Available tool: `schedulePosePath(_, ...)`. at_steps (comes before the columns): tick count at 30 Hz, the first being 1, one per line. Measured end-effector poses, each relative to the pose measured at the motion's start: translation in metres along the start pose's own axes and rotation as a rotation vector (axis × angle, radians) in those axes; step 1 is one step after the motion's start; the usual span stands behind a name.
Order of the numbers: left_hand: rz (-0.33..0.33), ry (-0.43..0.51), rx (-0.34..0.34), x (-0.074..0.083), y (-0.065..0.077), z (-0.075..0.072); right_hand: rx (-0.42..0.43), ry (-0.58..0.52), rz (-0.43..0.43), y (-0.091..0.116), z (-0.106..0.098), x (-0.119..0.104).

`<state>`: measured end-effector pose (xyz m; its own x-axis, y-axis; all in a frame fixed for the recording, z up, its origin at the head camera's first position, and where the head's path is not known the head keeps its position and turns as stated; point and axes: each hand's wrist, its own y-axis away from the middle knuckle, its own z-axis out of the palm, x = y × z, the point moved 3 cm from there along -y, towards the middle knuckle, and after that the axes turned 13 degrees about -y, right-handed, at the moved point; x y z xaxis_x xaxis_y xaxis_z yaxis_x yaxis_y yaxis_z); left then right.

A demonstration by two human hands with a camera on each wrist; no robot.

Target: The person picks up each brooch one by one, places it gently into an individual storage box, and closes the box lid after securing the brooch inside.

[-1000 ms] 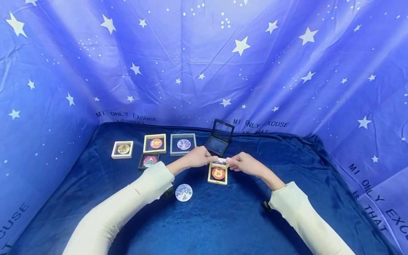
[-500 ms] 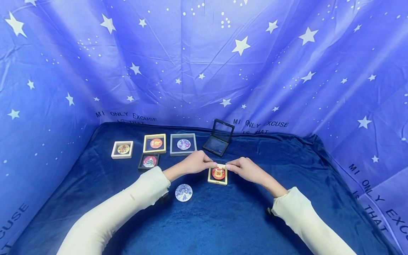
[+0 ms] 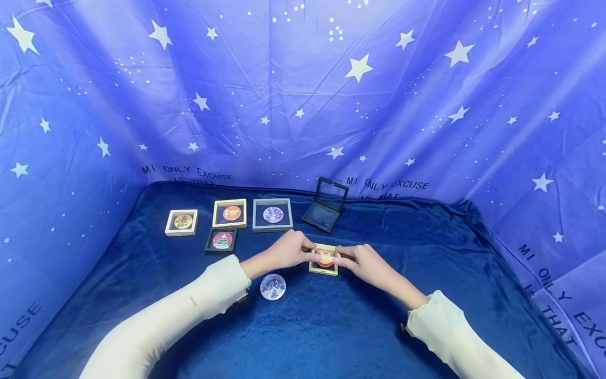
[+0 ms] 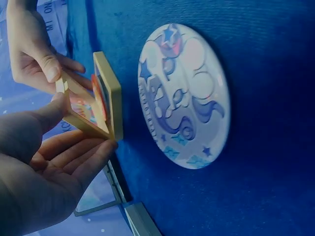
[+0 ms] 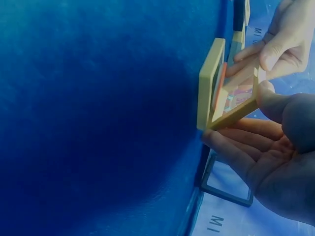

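A small gold-framed display case (image 3: 323, 272) lies on the blue cloth with its clear lid part-way open, as the left wrist view shows. Inside its base is a round red badge (image 3: 325, 264), partly covered by the lid. My left hand (image 3: 286, 250) pinches the left side of the lid, thumb on its free edge and forefinger by the hinge corner. On the opposite side, my right hand (image 3: 369, 263) grips the lid in the same way. A loose round white-and-purple badge (image 4: 184, 98) lies on the cloth, nearer to me than the left hand.
An open black display case (image 3: 323, 215) stands behind the hands. Farther left are a grey case (image 3: 257, 216), a gold case (image 3: 218, 215), a black case (image 3: 208, 243) and a pale case (image 3: 168, 230), each holding a round badge. A starry curtain (image 3: 303, 79) surrounds the cloth.
The gold case's lid has tilted down toward its base. Both hands have moved toward me with it, and the thumbs now lie over the red badge in the head view.
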<state>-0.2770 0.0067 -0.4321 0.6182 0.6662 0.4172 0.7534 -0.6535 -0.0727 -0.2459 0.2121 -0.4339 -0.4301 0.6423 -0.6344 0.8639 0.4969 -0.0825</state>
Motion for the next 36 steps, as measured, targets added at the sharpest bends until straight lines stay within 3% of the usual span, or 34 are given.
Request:
schedulePosePath(12, -0.022, -0.085, 0.040, -0.003, 0.002, 0.008, 0.071, 0.045, -0.035, 0.004, 0.006, 0.002)
schedulePosePath(36, -0.047, -0.173, 0.028, 0.000, 0.000, 0.009, 0.136, 0.130, -0.006, 0.000, 0.015, -0.003)
